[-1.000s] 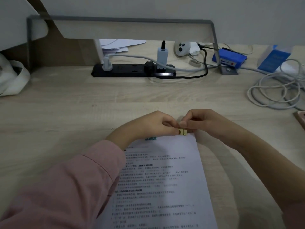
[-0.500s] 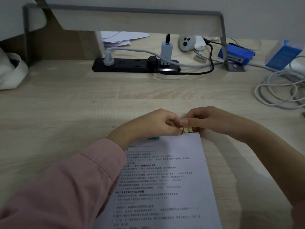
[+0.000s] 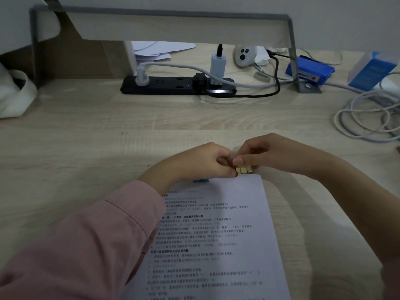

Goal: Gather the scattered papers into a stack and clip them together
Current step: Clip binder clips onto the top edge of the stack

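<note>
A stack of printed white papers (image 3: 216,234) lies on the wooden desk in front of me, its top edge under my hands. A small yellow clip (image 3: 244,170) sits at the top right corner of the stack. My right hand (image 3: 268,153) pinches this clip from above. My left hand (image 3: 203,162), in a pink sleeve, presses its fingertips against the clip's left side. A teal clip (image 3: 200,181) peeks out on the top edge beneath my left wrist.
A black power strip (image 3: 173,85) with plugs lies further back under a grey monitor stand (image 3: 292,50). Coiled white cables (image 3: 368,118) lie at the right, blue boxes (image 3: 309,70) behind them. A white bag (image 3: 15,94) sits at the left edge.
Both hands stay at the yellow clip on the stack's corner; only the fingers shift slightly. The camera has tilted a little.
</note>
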The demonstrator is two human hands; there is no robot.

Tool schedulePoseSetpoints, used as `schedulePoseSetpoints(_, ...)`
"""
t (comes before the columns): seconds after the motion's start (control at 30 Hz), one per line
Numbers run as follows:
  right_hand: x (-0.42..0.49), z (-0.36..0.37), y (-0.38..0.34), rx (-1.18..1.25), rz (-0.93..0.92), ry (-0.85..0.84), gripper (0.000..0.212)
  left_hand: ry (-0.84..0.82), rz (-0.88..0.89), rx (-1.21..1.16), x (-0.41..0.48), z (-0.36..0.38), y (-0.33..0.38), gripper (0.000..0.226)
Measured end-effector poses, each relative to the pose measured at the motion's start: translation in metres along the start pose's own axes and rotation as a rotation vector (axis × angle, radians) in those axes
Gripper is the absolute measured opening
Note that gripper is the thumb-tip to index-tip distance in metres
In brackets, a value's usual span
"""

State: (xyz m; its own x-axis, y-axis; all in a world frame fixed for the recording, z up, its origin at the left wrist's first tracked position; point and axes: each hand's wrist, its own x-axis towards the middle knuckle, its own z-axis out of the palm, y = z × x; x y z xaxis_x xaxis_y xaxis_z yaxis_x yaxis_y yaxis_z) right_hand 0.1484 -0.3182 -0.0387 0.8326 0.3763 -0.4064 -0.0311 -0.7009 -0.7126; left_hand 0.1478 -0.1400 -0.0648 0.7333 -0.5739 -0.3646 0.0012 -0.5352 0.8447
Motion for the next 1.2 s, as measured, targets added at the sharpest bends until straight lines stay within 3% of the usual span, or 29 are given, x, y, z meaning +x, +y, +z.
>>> schedulePoseSetpoints(0.2, -0.001, 0.002, 0.006, 0.202, -0.020, 0.067, 0.025, -0.036, -0.012, -0.048, -0.001, -0.001, -0.001, 0.022)
schedulePoseSetpoints(0.3, -0.001, 0.005, 0.010, 0.306, -0.030, 0.048, 0.039, -0.001, 0.000, -0.097, -0.002, -0.001, -0.006, 0.028)
schedulePoseSetpoints(0.37, -0.001, 0.007, 0.012, 0.344, -0.028, 0.005, 0.036, 0.000, 0.009, -0.131, -0.003, -0.001, -0.007, 0.030)
schedulePoseSetpoints(0.63, 0.003, 0.004, 0.009, 0.353, 0.007, -0.117, 0.019, 0.003, 0.061, -0.140, -0.004, 0.000, -0.008, 0.029)
schedulePoseSetpoints(0.93, 0.009, -0.002, 0.004, 0.335, 0.067, -0.280, 0.016, 0.020, 0.089, -0.124, -0.006, -0.001, -0.009, 0.029)
schedulePoseSetpoints(1.2, 0.006, -0.003, 0.014, 0.345, 0.067, -0.241, 0.022, 0.037, 0.100, -0.102, -0.008, -0.004, -0.012, 0.026)
